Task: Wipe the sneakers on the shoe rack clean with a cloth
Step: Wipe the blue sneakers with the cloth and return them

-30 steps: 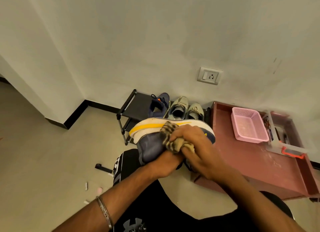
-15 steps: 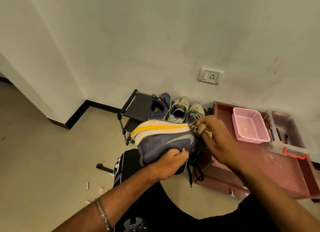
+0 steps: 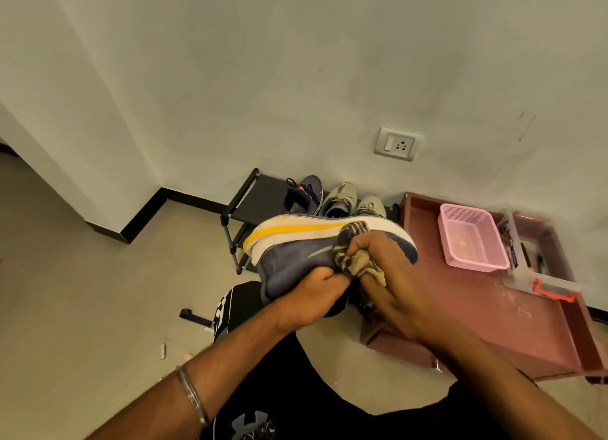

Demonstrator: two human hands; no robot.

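The navy mesh sneaker with a white foam sole and a yellow stripe (image 3: 296, 252) is off the rack and held in the air in front of the person, tipped on its side with the sole turned up and away, which brings its side panel and sole edge toward the cloth. The left hand (image 3: 312, 298) grips it from below near the heel and collar, fingers curled round the upper, most likely to brace it against rubbing. The right hand (image 3: 391, 275) has its grip bunched tight on a crumpled tan-and-brown striped cloth (image 3: 353, 258), pressing it against the side of the shoe near the forefoot where upper meets sole. Behind, the black metal-framed shoe rack (image 3: 260, 199) stands against the wall and carries a second navy sneaker with an orange tag (image 3: 306, 192) and a pair of grey-green lace-up sneakers (image 3: 352, 201), probably waiting their turn. Just right of the rack a low reddish-brown wooden counter with a raised rim (image 3: 493, 308) holds a pink perforated plastic basket (image 3: 470, 239) and a clear box with an orange latch (image 3: 546, 275). Nothing blocks the wiping, though the counter sits close under the right forearm.
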